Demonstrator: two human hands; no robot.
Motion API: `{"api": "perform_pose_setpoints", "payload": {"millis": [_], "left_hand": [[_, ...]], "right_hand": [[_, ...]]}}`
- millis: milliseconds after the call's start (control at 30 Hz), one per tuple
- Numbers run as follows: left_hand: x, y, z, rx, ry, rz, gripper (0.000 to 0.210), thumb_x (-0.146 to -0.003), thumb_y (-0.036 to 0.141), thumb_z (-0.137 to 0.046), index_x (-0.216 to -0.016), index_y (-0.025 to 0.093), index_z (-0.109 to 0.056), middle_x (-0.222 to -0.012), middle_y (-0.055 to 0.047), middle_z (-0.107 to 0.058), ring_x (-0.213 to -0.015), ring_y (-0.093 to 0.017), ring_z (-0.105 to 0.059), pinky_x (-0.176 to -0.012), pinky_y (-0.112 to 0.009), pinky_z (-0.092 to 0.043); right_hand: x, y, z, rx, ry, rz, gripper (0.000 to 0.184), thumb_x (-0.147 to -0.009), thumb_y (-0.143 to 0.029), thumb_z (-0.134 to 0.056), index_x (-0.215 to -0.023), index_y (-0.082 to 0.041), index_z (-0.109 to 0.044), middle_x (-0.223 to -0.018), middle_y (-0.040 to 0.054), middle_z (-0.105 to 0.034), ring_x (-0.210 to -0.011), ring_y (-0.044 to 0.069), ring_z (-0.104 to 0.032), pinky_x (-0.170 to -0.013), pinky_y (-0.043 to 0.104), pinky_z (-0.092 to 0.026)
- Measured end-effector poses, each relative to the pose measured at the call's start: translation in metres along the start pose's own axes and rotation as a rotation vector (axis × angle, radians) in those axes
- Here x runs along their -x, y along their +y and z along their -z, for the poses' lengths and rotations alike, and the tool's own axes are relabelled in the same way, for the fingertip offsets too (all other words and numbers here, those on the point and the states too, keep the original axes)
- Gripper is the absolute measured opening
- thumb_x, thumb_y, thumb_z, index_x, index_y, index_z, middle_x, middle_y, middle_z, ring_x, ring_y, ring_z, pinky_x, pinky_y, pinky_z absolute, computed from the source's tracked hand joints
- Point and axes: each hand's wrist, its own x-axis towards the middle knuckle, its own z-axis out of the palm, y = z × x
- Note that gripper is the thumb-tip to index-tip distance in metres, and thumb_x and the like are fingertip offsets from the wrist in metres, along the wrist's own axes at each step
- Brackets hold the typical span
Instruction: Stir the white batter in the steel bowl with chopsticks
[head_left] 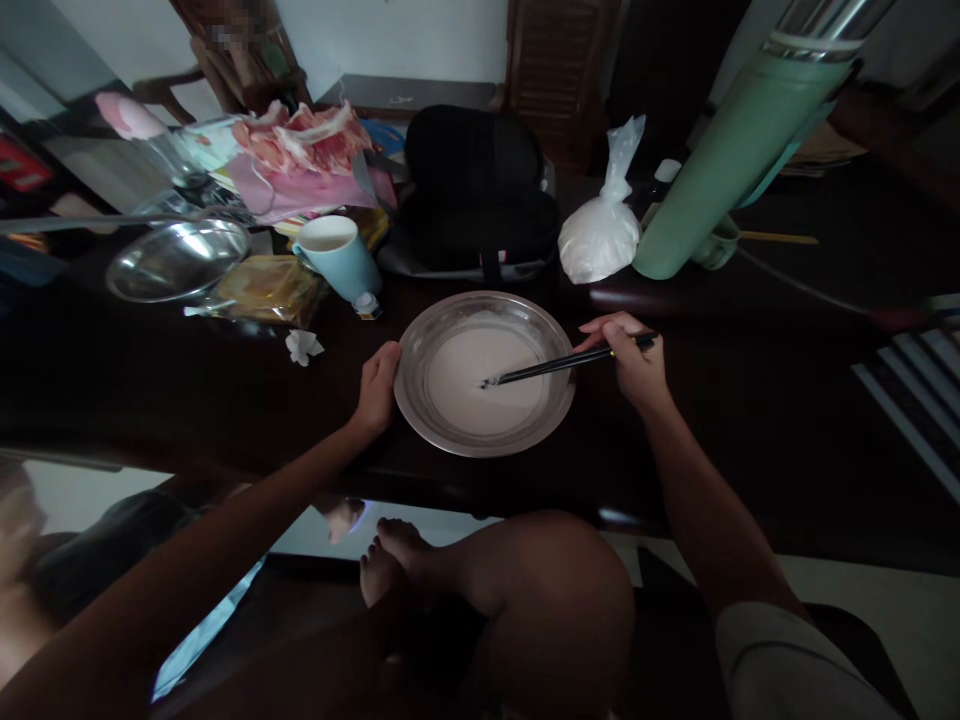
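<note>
A round metal basin (417, 411) stands at the front of the dark table with a milky white liquid (480, 360) in it. My left hand (377, 388) grips the basin's left rim, its fingers partly hidden behind the edge. In my right hand (634, 362) is a pair of black chopsticks (551, 367), held slanting over the right rim. Their tips dip into the liquid near the middle, with some white stuff clinging to them.
Behind the basin lie an open black case (480, 200), a knotted bag of white powder (598, 240) and a tall green thermos (739, 170). Leftward are a light blue mug (341, 262), a metal bowl (180, 262) and a crumpled tissue (303, 346). Another person sits at far left.
</note>
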Motion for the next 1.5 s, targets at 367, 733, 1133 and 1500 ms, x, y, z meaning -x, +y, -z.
{"api": "perform_pose_setpoints", "payload": {"millis": [367, 733, 1133, 1500], "left_hand": [[0.0002, 0.0025, -0.0014, -0.013, 0.013, 0.020, 0.051, -0.088, 0.050, -0.066, -0.055, 0.020, -0.041, -0.059, 0.003, -0.035, -0.056, -0.012, -0.033, -0.049, -0.024, -0.033], [0.0002, -0.0003, -0.0003, -0.015, -0.017, -0.002, 0.050, -0.090, 0.049, -0.063, -0.057, 0.020, -0.038, -0.060, 0.004, -0.032, -0.057, -0.012, -0.029, -0.050, -0.024, -0.031], [0.0004, 0.0043, -0.0014, -0.027, 0.025, 0.036, 0.053, -0.087, 0.052, -0.067, -0.054, 0.021, -0.040, -0.059, 0.002, -0.033, -0.056, -0.012, -0.032, -0.047, -0.026, -0.033], [0.0005, 0.0039, -0.0019, -0.032, 0.031, 0.040, 0.049, -0.089, 0.046, -0.065, -0.055, 0.020, -0.041, -0.059, 0.003, -0.035, -0.056, -0.011, -0.033, -0.048, -0.025, -0.032]], "right_hand": [[0.0001, -0.0019, -0.0027, 0.021, -0.057, 0.003, 0.033, -0.091, -0.054, -0.062, -0.092, -0.024, -0.076, -0.076, 0.0016, -0.078, -0.075, 0.019, -0.075, -0.075, 0.035, -0.059], [0.0028, -0.0016, -0.0061, 0.018, -0.138, -0.015, 0.032, -0.091, -0.053, -0.063, -0.094, -0.024, -0.077, -0.081, 0.0023, -0.079, -0.081, 0.019, -0.075, -0.079, 0.035, -0.059], [0.0019, -0.0050, -0.0070, 0.051, -0.153, -0.016, 0.033, -0.089, -0.055, -0.063, -0.094, -0.025, -0.076, -0.081, 0.0027, -0.079, -0.082, 0.021, -0.075, -0.081, 0.037, -0.059], [0.0025, -0.0006, -0.0060, 0.012, -0.142, -0.041, 0.036, -0.089, -0.057, -0.062, -0.092, -0.024, -0.076, -0.076, 0.0021, -0.077, -0.075, 0.020, -0.074, -0.076, 0.037, -0.059]]}}
